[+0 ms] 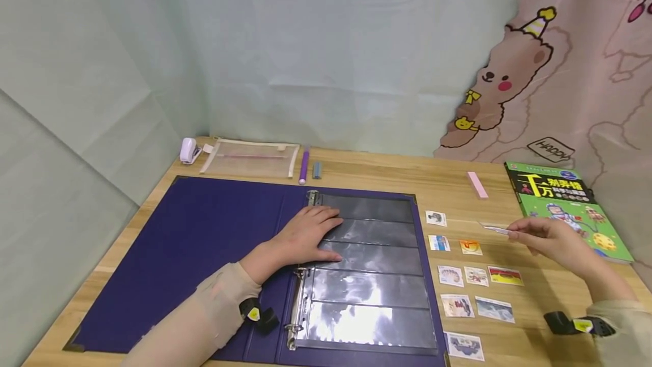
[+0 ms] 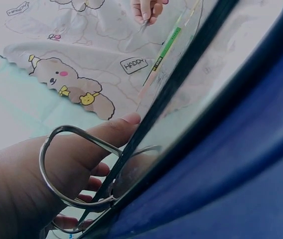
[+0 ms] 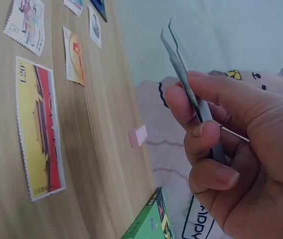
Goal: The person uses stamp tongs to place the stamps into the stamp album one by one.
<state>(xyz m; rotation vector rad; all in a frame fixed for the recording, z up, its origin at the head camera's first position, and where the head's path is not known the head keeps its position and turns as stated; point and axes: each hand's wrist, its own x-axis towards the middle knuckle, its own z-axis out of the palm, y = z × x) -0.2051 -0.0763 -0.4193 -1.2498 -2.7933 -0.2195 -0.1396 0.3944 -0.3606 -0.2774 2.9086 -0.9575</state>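
A dark blue ring binder (image 1: 224,231) lies spread on the table with a stack of clear-pocketed black stamp sheets (image 1: 374,265) on its rings. Fingers slightly spread, my left hand (image 1: 300,237) rests across the ring side and the upper pockets of the top sheet. A metal ring (image 2: 44,159) shows in front of it in the left wrist view. My right hand (image 1: 552,242) pinches curved-tip tweezers (image 3: 181,74) in the air above the table, right of the stamps. Their two tips stand slightly apart with nothing between them. Below lies a red and yellow stamp (image 3: 41,129).
Several loose stamps (image 1: 450,275) lie in rows beside the binder's right edge. A pink block (image 1: 477,184) and a green book (image 1: 575,214) sit at the right. Along the back are a white stapler (image 1: 188,150), mesh pouch (image 1: 249,157), purple pen (image 1: 304,167) and grey-blue block (image 1: 317,170).
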